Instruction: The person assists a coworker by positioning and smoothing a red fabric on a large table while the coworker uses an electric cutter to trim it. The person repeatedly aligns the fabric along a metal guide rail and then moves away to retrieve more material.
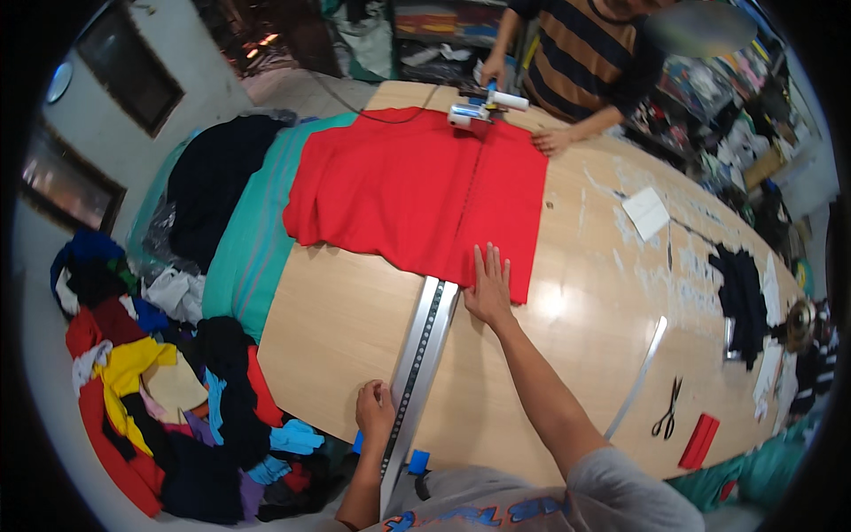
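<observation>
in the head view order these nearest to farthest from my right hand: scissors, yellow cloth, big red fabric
1. Big red fabric: directly under your right hand.
2. Scissors: lower right of the hand.
3. Yellow cloth: far left, in the pile.

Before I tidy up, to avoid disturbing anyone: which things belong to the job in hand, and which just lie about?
Apparently in use: red fabric under the right hand; metal rail beneath; machine at far edge.
Seemingly lying about: scissors; metal strip; white square; cloth pile.
</observation>
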A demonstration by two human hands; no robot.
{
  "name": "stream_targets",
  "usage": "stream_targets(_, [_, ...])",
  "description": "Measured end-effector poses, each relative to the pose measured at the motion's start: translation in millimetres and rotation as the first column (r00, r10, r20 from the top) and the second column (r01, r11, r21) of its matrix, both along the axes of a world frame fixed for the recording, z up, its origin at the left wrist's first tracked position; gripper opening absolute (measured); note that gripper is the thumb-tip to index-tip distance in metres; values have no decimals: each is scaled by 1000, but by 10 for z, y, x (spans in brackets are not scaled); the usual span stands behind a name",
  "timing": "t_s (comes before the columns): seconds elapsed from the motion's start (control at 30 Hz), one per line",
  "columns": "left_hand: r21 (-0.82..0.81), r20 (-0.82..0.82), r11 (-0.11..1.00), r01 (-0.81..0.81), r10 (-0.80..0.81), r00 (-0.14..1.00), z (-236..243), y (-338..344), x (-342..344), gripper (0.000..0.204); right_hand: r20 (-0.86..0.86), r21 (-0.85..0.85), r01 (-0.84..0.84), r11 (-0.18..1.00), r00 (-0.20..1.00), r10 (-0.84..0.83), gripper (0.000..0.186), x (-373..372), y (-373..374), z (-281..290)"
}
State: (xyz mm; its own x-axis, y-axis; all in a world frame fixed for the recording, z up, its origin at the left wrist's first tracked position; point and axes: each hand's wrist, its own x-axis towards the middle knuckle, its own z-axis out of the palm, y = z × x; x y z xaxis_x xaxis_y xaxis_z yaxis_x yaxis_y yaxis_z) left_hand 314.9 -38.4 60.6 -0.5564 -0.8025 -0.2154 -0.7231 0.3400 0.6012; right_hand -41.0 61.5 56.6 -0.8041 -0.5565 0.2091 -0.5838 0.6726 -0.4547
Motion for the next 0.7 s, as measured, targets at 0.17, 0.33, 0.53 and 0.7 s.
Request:
stream_targets(0.17, [159, -170, 986, -54, 81, 982, -207, 14, 20, 31, 82, -14, 21, 1000, 996, -20, 81, 456, 510, -41])
stream_targets(0.33, [145, -236, 988, -57, 91, 967, -406, 31, 167, 25, 176, 90, -246, 965, 958, 228, 71, 1580, 2269, 35])
stream_targets(0.53, [252, -219, 968, -6, 63, 974, -450, -159, 302, 21, 51, 21, 644, 765, 763, -644, 44, 1886, 4817, 639])
stream_targets(0.7, [281, -187, 958, 53, 0, 982, -324, -179, 217, 21, 211, -606, 795, 27, 193, -958, 31, 2261, 6255, 1516])
